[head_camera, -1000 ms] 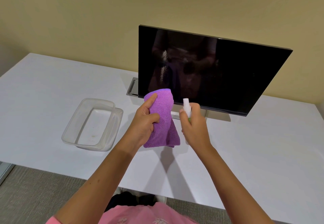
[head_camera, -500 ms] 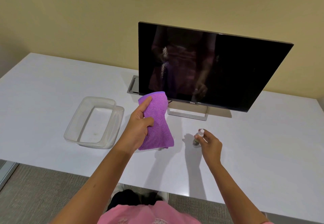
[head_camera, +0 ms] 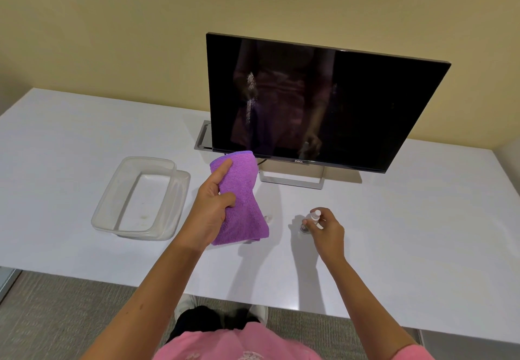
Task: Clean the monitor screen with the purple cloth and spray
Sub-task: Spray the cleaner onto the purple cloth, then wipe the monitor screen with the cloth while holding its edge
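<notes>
Left hand clenched round folded purple terry cloth, held above white tabletop near its middle, cloth's top end just below lower left corner of black flat monitor screen; right hand pinching small clear spray bottle with white nozzle, bottle upright on tabletop toward front edge, right of cloth; clear rectangular plastic container toward left edge, nothing inside but faint smudges.
</notes>
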Action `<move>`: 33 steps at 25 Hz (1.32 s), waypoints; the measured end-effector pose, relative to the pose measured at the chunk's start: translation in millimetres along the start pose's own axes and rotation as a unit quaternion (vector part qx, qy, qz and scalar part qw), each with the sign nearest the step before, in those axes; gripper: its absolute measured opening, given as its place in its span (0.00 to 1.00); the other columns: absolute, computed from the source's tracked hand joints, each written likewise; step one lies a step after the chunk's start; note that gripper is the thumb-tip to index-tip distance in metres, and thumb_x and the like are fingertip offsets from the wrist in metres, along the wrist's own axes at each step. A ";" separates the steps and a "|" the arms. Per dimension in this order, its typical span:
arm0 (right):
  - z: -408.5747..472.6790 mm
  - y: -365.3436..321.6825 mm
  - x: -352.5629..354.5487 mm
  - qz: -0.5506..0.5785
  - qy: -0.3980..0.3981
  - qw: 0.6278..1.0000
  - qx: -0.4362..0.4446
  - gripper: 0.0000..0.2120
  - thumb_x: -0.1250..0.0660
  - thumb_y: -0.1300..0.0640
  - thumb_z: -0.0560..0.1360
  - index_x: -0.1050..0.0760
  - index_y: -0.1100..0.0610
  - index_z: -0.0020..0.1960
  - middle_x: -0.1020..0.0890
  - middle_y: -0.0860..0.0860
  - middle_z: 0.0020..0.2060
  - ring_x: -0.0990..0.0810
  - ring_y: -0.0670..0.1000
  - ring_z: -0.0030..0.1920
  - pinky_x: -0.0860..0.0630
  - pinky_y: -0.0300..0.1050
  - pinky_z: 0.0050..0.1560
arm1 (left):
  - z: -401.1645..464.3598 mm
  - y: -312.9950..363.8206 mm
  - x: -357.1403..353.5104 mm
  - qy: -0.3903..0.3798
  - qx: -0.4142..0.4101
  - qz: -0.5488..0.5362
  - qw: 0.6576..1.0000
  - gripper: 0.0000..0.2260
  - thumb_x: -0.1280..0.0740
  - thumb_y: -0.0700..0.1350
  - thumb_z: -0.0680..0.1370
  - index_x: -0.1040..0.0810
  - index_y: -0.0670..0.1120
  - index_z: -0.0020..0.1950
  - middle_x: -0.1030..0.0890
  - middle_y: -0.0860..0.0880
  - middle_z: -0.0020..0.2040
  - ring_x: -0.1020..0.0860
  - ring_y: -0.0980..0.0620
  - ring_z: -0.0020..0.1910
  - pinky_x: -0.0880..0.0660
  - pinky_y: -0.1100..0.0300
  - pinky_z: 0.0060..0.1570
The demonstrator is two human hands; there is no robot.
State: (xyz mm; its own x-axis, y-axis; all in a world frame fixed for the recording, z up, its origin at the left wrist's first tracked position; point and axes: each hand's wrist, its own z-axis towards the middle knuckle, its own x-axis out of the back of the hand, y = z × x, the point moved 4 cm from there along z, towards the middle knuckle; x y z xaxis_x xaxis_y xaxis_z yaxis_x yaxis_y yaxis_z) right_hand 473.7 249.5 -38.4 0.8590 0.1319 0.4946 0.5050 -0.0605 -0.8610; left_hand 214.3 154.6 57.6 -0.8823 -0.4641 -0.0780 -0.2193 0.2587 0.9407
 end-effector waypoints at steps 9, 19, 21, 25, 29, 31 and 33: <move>-7.8 5.6 9.0 -0.061 0.020 0.997 0.043 0.06 0.31 0.63 0.74 0.22 0.56 0.50 0.21 0.43 0.36 0.21 0.40 0.38 0.32 0.26 0.34 | -6.1 6.5 -5.1 0.004 -0.006 -0.004 1.000 0.33 0.38 0.29 0.72 0.26 0.68 0.60 0.30 0.65 0.58 0.23 0.49 0.51 0.26 0.54 0.43; -25.4 -15.9 29.9 -0.023 0.128 0.988 0.082 0.32 0.33 0.40 0.74 0.39 0.56 0.70 0.34 0.53 0.67 0.35 0.51 0.67 0.34 0.48 0.63 | -4.9 23.5 -3.6 -0.041 -0.016 -0.009 0.999 0.33 0.40 0.28 0.72 0.25 0.64 0.62 0.25 0.57 0.51 0.27 0.40 0.46 0.32 0.52 0.37; -26.7 -36.5 40.7 0.002 0.182 0.976 0.115 0.28 0.36 0.40 0.75 0.36 0.56 0.67 0.32 0.51 0.65 0.34 0.52 0.66 0.34 0.52 0.64 | -4.9 30.6 -3.2 -0.072 -0.027 0.003 0.997 0.34 0.41 0.27 0.71 0.24 0.63 0.62 0.24 0.57 0.50 0.30 0.43 0.44 0.37 0.51 0.36; -12.4 -102.4 36.5 0.060 0.132 0.974 0.173 0.22 0.38 0.39 0.75 0.31 0.51 0.62 0.28 0.42 0.59 0.31 0.43 0.62 0.32 0.43 0.62 | -2.2 62.1 1.5 -0.174 -0.046 0.044 0.983 0.34 0.41 0.29 0.67 0.23 0.63 0.61 0.24 0.60 0.57 0.31 0.45 0.45 0.36 0.53 0.37; 2.0 -165.8 7.5 0.083 -0.139 0.979 0.120 0.25 0.41 0.30 0.70 0.28 0.39 0.63 0.27 0.37 0.63 0.31 0.40 0.66 0.33 0.40 0.62 | 1.9 91.7 1.7 -0.303 -0.043 0.088 0.948 0.34 0.41 0.31 0.63 0.23 0.58 0.63 0.23 0.60 0.60 0.27 0.51 0.46 0.32 0.62 0.37; 2.1 -187.7 -6.3 0.124 -0.263 0.953 0.081 0.24 0.38 0.28 0.68 0.23 0.39 0.57 0.20 0.38 0.55 0.23 0.41 0.58 0.28 0.41 0.56 | 7.0 100.0 4.4 -0.342 -0.027 0.089 0.935 0.33 0.41 0.30 0.64 0.23 0.55 0.64 0.22 0.56 0.61 0.27 0.50 0.48 0.31 0.59 0.43; 3.2 -199.6 -17.0 0.149 -0.335 0.929 0.041 0.26 0.30 0.31 0.64 0.19 0.49 0.52 0.17 0.48 0.49 0.19 0.49 0.51 0.24 0.48 0.53 | 14.5 107.0 10.3 -0.362 -0.015 0.084 0.928 0.33 0.41 0.30 0.64 0.23 0.53 0.65 0.22 0.53 0.61 0.26 0.50 0.50 0.30 0.59 0.45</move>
State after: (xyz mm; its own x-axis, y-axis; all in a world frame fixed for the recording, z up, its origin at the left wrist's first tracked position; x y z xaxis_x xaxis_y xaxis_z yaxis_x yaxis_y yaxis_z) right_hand 358.0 262.5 124.7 0.7015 0.7092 0.0709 0.2205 -0.1214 -0.9678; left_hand 175.7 189.9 152.7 -0.9542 0.2738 -0.1202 -0.0506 0.2482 0.9674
